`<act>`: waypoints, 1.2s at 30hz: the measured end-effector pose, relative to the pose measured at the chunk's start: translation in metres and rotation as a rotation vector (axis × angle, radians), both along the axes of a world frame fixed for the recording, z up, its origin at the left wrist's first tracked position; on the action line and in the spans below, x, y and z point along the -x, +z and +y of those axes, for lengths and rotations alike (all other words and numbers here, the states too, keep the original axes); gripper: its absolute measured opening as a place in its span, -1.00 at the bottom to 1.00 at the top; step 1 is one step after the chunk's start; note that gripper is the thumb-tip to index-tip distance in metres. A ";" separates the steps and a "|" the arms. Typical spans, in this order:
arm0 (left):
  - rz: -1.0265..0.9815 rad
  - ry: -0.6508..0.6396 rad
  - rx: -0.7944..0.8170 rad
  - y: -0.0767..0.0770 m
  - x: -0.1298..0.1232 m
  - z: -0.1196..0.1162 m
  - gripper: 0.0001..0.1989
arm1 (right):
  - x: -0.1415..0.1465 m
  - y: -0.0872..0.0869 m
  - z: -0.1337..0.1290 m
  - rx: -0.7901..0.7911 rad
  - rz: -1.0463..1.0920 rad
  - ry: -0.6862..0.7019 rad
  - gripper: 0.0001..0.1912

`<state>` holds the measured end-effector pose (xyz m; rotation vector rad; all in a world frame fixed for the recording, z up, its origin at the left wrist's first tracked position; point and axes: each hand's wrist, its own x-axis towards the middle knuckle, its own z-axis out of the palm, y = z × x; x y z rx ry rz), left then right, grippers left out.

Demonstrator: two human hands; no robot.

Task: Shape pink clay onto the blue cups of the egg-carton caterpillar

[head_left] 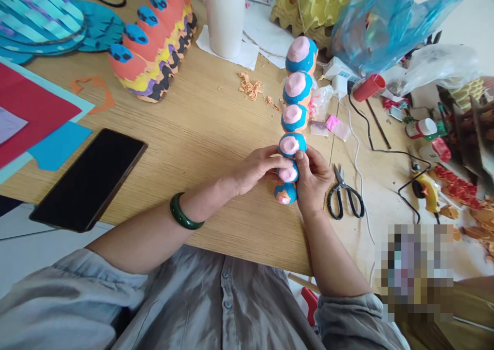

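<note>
A long strip of rounded bumps (296, 114), which looks like an egg-carton strip, lies lengthwise away from me. Its bumps carry blue clay with pink caps over orange sides; the nearest bump has only a small pink dab. My left hand (258, 169) grips the strip's left side, with a finger laid across near the second pink cap from my end. From the right, my right hand (313, 179) holds the same part, thumb pressed by the pink clay and fingers behind it. Black-handled scissors (344, 194) lie just right of my right hand.
A black phone (89, 179) and coloured sheets (34, 118) lie at left. An orange decorated egg-carton piece (156, 38) and white bottle (225, 18) stand behind. Orange scraps (250, 86), a blue bag (380, 28), a white cable (357, 149) and a yellow glue gun (428, 188) lie around.
</note>
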<state>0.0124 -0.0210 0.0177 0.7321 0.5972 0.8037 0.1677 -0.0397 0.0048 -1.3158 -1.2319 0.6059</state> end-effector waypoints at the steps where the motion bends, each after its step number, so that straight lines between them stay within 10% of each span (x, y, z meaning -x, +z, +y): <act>1: -0.001 0.013 0.001 0.000 0.000 0.000 -0.67 | 0.000 0.000 0.000 0.001 -0.010 -0.006 -0.70; 36: -0.051 -0.055 0.032 -0.004 0.001 0.005 -0.61 | -0.001 0.001 0.008 0.057 0.007 -0.041 -0.60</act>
